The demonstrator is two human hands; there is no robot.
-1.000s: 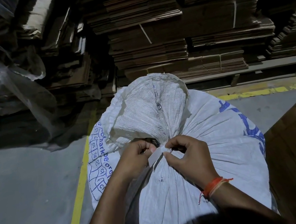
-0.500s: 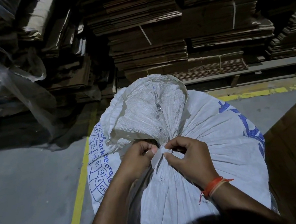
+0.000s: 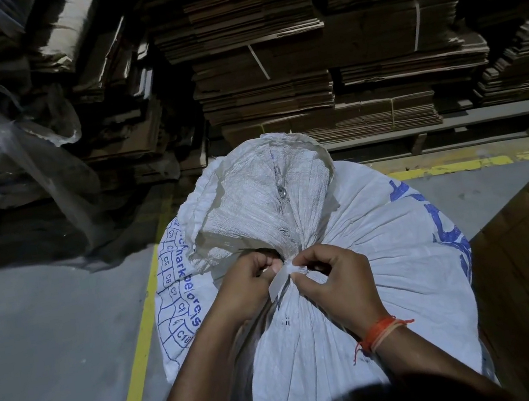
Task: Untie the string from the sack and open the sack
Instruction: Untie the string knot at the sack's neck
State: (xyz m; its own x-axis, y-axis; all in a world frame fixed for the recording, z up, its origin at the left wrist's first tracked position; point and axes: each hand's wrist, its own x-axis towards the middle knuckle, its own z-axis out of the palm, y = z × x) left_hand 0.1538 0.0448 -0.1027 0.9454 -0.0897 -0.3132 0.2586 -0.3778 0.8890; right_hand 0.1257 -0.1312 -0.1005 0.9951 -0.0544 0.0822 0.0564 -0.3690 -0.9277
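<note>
Head view: hands [image 3: 298,281], string [image 3: 281,282] unchanged.

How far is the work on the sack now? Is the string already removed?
Nothing looks finished: the sack is gathered tight at its neck. In hand: the left hand and right hand pinch the white string at the knot. Left: free the string, then spread open the bunched top.

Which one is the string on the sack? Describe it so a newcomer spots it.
Start at the big white woven plastic sack with blue print standing on the grey floor. Its top is gathered into a tight neck; the flat white string wraps that neck, pinched between the left hand and right hand. It alone is smooth and ribbon-like.
</note>
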